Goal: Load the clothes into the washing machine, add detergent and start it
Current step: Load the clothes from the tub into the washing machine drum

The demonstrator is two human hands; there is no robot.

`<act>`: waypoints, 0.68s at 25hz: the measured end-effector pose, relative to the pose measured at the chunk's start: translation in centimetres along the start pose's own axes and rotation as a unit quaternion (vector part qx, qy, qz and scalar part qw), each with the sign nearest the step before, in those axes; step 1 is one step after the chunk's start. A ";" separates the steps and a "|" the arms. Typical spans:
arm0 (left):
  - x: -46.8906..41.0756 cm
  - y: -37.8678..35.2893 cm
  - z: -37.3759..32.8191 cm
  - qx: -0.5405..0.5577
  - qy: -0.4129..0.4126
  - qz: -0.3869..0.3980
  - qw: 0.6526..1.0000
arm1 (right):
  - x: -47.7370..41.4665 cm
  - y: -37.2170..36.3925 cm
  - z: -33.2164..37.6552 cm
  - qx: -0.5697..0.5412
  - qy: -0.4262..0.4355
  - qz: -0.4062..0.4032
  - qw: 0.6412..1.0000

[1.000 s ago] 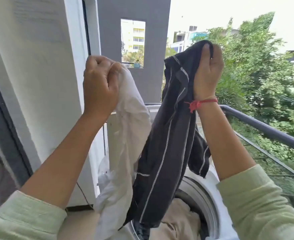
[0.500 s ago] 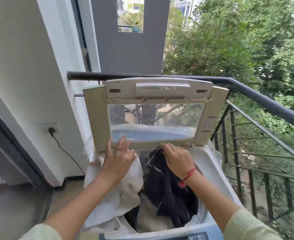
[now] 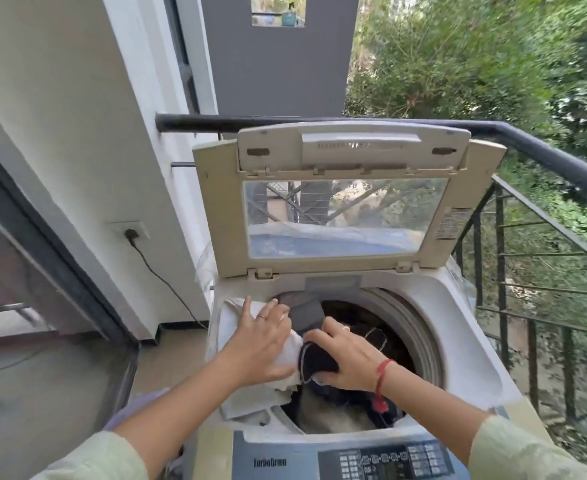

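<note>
A top-loading washing machine [image 3: 458,327] stands in front of me with its lid [image 3: 340,202] raised upright. The drum holds a pile of clothes [image 3: 330,417], beige and dark. A white cloth [image 3: 250,393] lies over the drum's left rim. My left hand [image 3: 261,344] rests flat on it, fingers spread. My right hand [image 3: 347,358] grips a dark garment with white trim [image 3: 316,358] at the drum's mouth, beside the white cloth. A grey control panel [image 3: 389,460] runs along the machine's near edge.
A black metal railing [image 3: 548,157] borders the balcony behind and to the right of the machine. A white wall on the left carries a socket [image 3: 130,232] with a plugged-in cord. A glass sliding door [image 3: 15,265] stands further left. No detergent is in view.
Both hands came down from head height with the white cloth and the dark garment to the drum. Since half a second ago the right hand has drawn the dark garment toward the left.
</note>
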State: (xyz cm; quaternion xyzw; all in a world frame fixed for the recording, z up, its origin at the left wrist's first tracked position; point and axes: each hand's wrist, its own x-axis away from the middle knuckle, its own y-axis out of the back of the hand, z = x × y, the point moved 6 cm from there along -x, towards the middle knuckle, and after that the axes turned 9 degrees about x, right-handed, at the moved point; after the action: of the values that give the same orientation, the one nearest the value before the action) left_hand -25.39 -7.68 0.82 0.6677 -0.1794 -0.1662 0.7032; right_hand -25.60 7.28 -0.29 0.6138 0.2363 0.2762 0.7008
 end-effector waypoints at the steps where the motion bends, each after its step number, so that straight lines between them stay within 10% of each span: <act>1: 0.4 -0.6 0.1 0.008 0.004 0.060 0.998 | 0.3 -1.6 -0.2 0.033 0.001 0.057 0.998; 7: -0.6 -1.0 -1.0 0.096 -0.023 0.077 0.992 | 1.3 -4.1 -7.5 0.107 -0.198 0.224 0.948; 17: -10.3 14.8 -4.5 0.167 -0.078 -0.325 0.928 | 4.9 15.7 -14.2 -0.124 -0.344 -0.343 0.865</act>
State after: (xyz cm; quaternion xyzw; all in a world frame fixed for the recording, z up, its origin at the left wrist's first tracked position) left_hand -32.38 1.97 15.10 0.7822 -0.0322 -0.4045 0.4728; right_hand -33.03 22.41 13.42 0.4583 0.1393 -0.1832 0.8585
